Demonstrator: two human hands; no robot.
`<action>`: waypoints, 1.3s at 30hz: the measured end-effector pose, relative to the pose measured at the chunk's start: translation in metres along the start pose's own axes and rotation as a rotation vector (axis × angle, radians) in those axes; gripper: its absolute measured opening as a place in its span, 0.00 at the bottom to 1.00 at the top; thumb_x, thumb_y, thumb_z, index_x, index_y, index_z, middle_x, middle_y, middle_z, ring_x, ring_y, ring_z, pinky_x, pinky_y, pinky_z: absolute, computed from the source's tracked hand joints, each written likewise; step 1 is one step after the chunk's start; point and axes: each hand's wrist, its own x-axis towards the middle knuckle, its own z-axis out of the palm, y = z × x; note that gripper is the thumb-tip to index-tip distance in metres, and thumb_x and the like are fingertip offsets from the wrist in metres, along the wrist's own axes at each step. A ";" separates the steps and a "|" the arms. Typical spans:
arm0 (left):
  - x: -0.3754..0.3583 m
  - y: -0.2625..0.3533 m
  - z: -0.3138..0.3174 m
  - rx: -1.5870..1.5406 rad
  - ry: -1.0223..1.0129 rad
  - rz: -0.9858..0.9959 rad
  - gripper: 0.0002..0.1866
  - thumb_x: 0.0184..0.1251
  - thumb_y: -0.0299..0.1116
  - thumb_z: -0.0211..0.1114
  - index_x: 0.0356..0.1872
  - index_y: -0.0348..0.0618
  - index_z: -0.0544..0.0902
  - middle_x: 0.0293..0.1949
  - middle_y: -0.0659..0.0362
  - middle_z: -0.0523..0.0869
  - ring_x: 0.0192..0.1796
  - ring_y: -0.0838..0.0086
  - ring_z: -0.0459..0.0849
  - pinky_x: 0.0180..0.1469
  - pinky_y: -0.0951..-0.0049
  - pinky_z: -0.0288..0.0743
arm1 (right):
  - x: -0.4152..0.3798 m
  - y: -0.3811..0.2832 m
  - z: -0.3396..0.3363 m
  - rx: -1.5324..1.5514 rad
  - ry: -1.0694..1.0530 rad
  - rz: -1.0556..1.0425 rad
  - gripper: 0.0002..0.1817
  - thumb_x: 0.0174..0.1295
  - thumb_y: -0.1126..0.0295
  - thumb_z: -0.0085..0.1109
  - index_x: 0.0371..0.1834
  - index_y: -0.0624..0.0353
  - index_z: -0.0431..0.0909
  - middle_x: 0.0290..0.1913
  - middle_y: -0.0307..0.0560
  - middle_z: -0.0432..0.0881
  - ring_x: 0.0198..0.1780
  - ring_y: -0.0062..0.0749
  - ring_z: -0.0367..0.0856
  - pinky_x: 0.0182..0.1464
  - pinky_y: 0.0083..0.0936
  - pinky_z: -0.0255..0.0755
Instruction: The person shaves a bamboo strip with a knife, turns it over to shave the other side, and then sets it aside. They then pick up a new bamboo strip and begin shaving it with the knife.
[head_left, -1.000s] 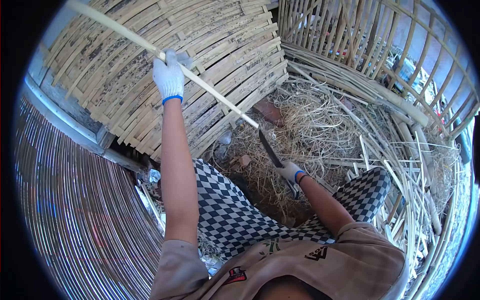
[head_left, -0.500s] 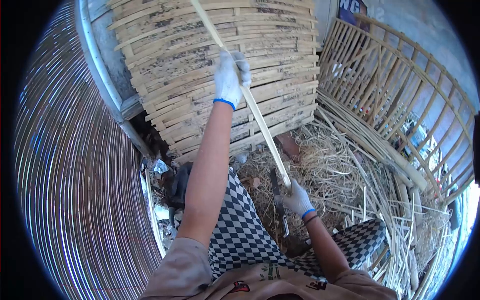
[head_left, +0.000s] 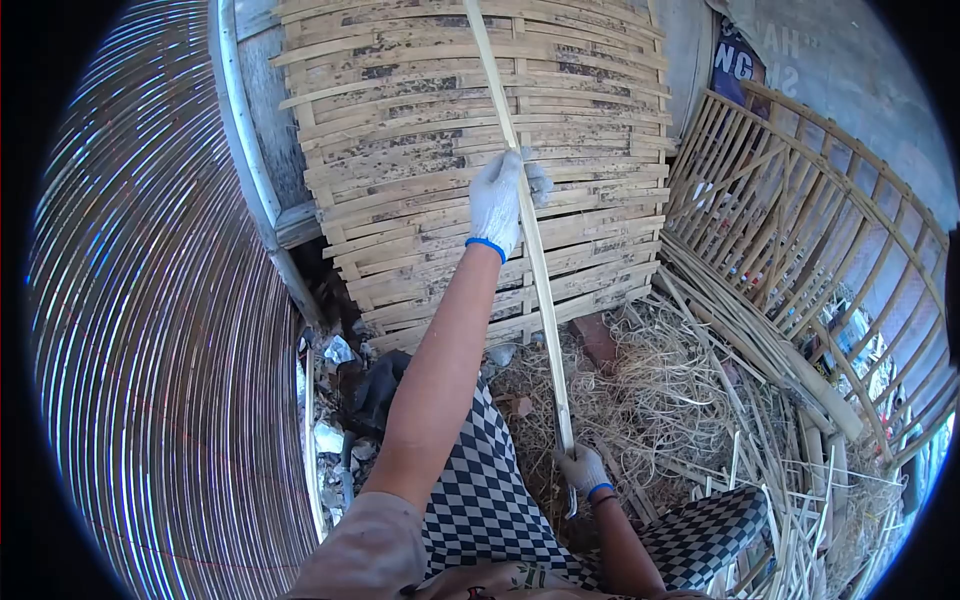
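White capitals "NG" stand on a dark blue banner (head_left: 745,70), just behind the top of the bamboo rack (head_left: 848,182). On the grey wall (head_left: 850,65) above the rack are faint letters, seemingly "HA" over "S"; the rest is illegible.

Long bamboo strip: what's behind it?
The woven panel and, lower down, loose shavings. Whatever lies directly behind the strip and left hand is covered.

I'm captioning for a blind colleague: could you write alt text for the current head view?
A person's gloved left hand holds a long, pale strip, whose near end lies at the gloved right hand, which holds a knife. Beyond are a woven panel, a slatted frame and curly shavings.
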 end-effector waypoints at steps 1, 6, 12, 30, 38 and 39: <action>0.000 0.001 -0.001 0.023 0.012 0.002 0.18 0.84 0.42 0.59 0.56 0.34 0.81 0.40 0.51 0.87 0.40 0.64 0.90 0.39 0.66 0.86 | 0.004 0.005 0.002 -0.047 0.001 -0.026 0.24 0.67 0.49 0.69 0.42 0.64 0.87 0.31 0.48 0.88 0.34 0.31 0.87 0.40 0.32 0.80; 0.010 -0.001 -0.012 0.079 -0.014 0.032 0.14 0.83 0.37 0.59 0.54 0.34 0.81 0.41 0.51 0.88 0.42 0.65 0.90 0.41 0.67 0.87 | 0.017 0.024 0.013 -0.111 -0.056 -0.078 0.22 0.67 0.52 0.69 0.42 0.64 0.86 0.32 0.49 0.89 0.34 0.33 0.89 0.40 0.32 0.82; 0.004 0.005 -0.011 0.099 -0.034 0.057 0.08 0.82 0.31 0.60 0.49 0.34 0.80 0.40 0.52 0.87 0.39 0.69 0.88 0.41 0.68 0.85 | 0.009 0.012 0.006 -0.090 -0.170 0.026 0.22 0.64 0.52 0.69 0.46 0.62 0.87 0.38 0.57 0.90 0.43 0.45 0.91 0.49 0.38 0.81; 0.005 0.006 -0.013 0.100 -0.033 0.016 0.17 0.84 0.40 0.59 0.53 0.33 0.83 0.40 0.52 0.89 0.40 0.66 0.90 0.44 0.65 0.88 | 0.008 0.014 0.008 -0.251 -0.187 -0.008 0.23 0.64 0.51 0.66 0.49 0.60 0.87 0.38 0.55 0.90 0.43 0.46 0.91 0.49 0.39 0.82; 0.000 0.009 -0.007 0.089 -0.011 -0.014 0.18 0.85 0.40 0.57 0.53 0.31 0.83 0.37 0.51 0.89 0.35 0.66 0.90 0.39 0.66 0.88 | 0.009 0.015 0.009 -0.265 -0.231 -0.014 0.24 0.64 0.49 0.65 0.48 0.60 0.87 0.38 0.56 0.90 0.45 0.50 0.91 0.50 0.42 0.81; 0.000 0.008 -0.009 0.105 -0.029 -0.017 0.19 0.84 0.41 0.58 0.53 0.32 0.83 0.39 0.50 0.89 0.38 0.65 0.91 0.43 0.65 0.89 | 0.011 0.018 0.010 -0.267 -0.230 -0.010 0.24 0.63 0.49 0.65 0.48 0.60 0.87 0.38 0.57 0.90 0.45 0.50 0.91 0.50 0.42 0.81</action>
